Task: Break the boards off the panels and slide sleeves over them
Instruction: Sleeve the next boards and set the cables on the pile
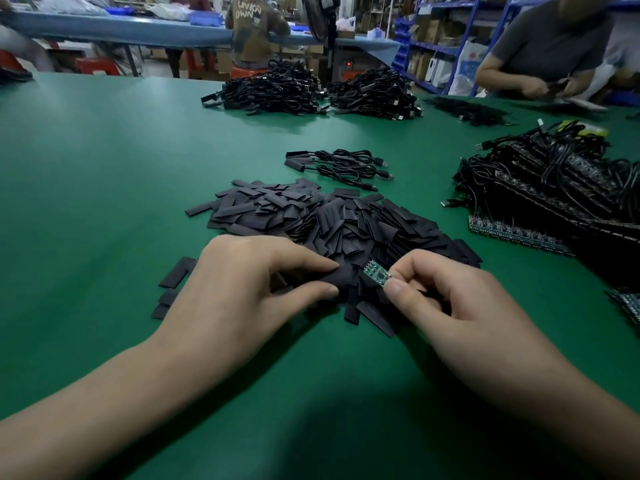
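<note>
On green table, heap of flat black sleeves. Over its near edge, left hand pinching one sleeve between thumb and forefinger. Just beside, right hand pinching board by near end. Long axis up-left, toward sleeve (mouth not discernible). Small, green, tiny parts on top.

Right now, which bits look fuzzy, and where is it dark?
Head view: left hand gripping a black sleeve and right hand pinching the green board look sharp; the far worker is blurred; the wide lens tilts the blue shelves; a soft shadow darkens the green table between the forearms.
</note>
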`<state>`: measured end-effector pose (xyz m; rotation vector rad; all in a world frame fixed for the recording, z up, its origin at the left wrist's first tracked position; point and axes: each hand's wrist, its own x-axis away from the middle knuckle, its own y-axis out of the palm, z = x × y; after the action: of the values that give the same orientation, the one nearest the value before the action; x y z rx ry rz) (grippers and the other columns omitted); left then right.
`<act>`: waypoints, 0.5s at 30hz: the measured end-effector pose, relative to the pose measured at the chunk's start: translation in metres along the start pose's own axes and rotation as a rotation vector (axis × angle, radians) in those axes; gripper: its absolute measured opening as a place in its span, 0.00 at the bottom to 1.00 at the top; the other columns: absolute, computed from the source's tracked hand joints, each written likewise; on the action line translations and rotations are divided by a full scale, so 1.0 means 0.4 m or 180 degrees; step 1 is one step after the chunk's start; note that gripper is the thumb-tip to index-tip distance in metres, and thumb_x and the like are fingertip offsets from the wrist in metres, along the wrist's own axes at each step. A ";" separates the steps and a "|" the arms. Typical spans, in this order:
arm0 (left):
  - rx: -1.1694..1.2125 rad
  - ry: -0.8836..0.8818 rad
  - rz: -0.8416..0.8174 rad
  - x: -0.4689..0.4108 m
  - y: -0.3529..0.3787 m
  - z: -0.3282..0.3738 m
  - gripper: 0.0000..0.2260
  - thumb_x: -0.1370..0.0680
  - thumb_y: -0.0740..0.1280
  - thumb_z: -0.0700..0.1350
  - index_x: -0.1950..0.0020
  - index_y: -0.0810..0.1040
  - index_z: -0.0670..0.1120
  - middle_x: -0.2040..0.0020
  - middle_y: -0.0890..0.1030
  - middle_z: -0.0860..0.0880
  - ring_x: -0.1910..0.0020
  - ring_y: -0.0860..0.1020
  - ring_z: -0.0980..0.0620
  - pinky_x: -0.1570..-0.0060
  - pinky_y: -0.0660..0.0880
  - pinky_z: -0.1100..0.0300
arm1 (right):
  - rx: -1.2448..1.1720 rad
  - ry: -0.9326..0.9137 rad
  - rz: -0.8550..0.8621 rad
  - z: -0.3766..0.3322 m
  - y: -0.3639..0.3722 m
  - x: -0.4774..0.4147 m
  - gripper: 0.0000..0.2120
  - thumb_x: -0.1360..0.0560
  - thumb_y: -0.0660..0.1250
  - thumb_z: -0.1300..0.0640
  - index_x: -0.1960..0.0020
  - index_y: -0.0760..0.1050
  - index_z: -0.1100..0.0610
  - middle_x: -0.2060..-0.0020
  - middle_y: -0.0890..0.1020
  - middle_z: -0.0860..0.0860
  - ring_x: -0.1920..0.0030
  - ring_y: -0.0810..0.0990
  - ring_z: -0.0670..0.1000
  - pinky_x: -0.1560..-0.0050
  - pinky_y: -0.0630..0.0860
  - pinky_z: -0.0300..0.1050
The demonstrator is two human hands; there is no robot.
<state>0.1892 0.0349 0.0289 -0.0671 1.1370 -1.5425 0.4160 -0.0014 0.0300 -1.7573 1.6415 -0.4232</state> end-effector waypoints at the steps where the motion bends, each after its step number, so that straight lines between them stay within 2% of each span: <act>1: 0.0091 -0.0065 0.0049 0.002 0.002 -0.005 0.10 0.30 0.75 0.56 0.51 0.87 0.56 0.63 0.85 0.60 0.66 0.81 0.62 0.61 0.79 0.59 | 0.0064 0.0001 -0.0023 0.002 -0.002 -0.001 0.11 0.24 0.61 0.41 0.55 0.74 0.49 0.72 0.71 0.46 0.72 0.66 0.42 0.67 0.66 0.38; 5: 0.0168 -0.0095 -0.0001 0.007 0.007 -0.011 0.10 0.29 0.76 0.57 0.51 0.88 0.56 0.62 0.85 0.60 0.65 0.82 0.62 0.62 0.78 0.60 | 0.0355 -0.0082 -0.0189 0.007 -0.002 -0.003 0.11 0.24 0.60 0.41 0.55 0.74 0.48 0.72 0.72 0.42 0.72 0.69 0.43 0.67 0.66 0.37; 15: -0.0072 0.0180 -0.0155 0.015 0.016 -0.023 0.05 0.24 0.75 0.53 0.53 0.87 0.54 0.58 0.85 0.59 0.58 0.82 0.61 0.57 0.81 0.56 | 0.0351 -0.0127 -0.0352 0.003 0.000 0.000 0.10 0.24 0.59 0.40 0.55 0.73 0.45 0.73 0.71 0.42 0.71 0.68 0.43 0.68 0.64 0.39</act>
<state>0.1862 0.0366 0.0167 -0.0671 1.2055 -1.5832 0.4167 -0.0011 0.0291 -1.7680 1.4700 -0.5167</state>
